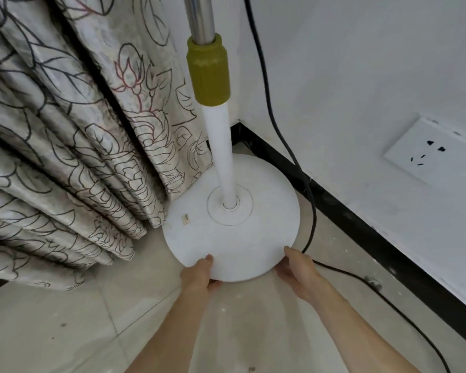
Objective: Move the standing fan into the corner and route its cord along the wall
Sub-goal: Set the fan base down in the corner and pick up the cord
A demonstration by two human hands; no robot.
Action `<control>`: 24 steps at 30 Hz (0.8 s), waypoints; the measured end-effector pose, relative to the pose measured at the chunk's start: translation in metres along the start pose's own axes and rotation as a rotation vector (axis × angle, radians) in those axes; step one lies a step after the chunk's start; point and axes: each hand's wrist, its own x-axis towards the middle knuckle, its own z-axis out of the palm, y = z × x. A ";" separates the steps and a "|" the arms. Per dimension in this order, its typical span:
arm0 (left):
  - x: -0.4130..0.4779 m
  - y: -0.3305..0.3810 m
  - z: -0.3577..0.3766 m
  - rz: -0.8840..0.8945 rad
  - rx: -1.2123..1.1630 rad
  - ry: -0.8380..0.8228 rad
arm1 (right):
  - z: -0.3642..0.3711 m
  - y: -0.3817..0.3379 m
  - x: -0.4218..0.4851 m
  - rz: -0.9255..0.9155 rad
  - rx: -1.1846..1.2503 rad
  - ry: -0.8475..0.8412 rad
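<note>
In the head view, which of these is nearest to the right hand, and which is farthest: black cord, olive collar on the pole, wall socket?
From the right hand:
1. Black cord, just beside it on the floor.
2. Wall socket, to the right, on the wall.
3. Olive collar, high on the pole.

a leaf-patterned curtain [65,146] hangs left of the black baseboard [361,224]; a white wall socket [431,152] sits above the baseboard.

Left hand [199,275] and right hand [297,267] clasped (forearms extended forward)
</note>
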 end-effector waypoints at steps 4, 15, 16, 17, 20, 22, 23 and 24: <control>-0.013 0.003 0.000 0.002 0.214 0.004 | -0.016 -0.019 -0.004 -0.037 -0.386 0.079; -0.163 0.061 0.040 0.661 1.278 -0.151 | -0.086 -0.093 -0.106 -0.406 -1.405 0.266; -0.186 0.070 0.050 0.768 1.288 -0.172 | -0.092 -0.100 -0.118 -0.477 -1.392 0.278; -0.209 0.078 0.061 0.881 1.291 -0.192 | -0.099 -0.107 -0.129 -0.531 -1.364 0.266; -0.267 0.099 0.090 1.220 1.298 -0.169 | -0.115 -0.129 -0.151 -0.625 -1.139 0.196; -0.302 0.105 0.109 1.430 1.285 -0.122 | -0.127 -0.147 -0.172 -0.683 -0.949 0.165; -0.318 0.106 0.118 1.526 1.284 -0.113 | -0.131 -0.156 -0.184 -0.728 -0.891 0.161; -0.331 0.107 0.125 1.618 1.295 -0.114 | -0.133 -0.165 -0.194 -0.778 -0.859 0.157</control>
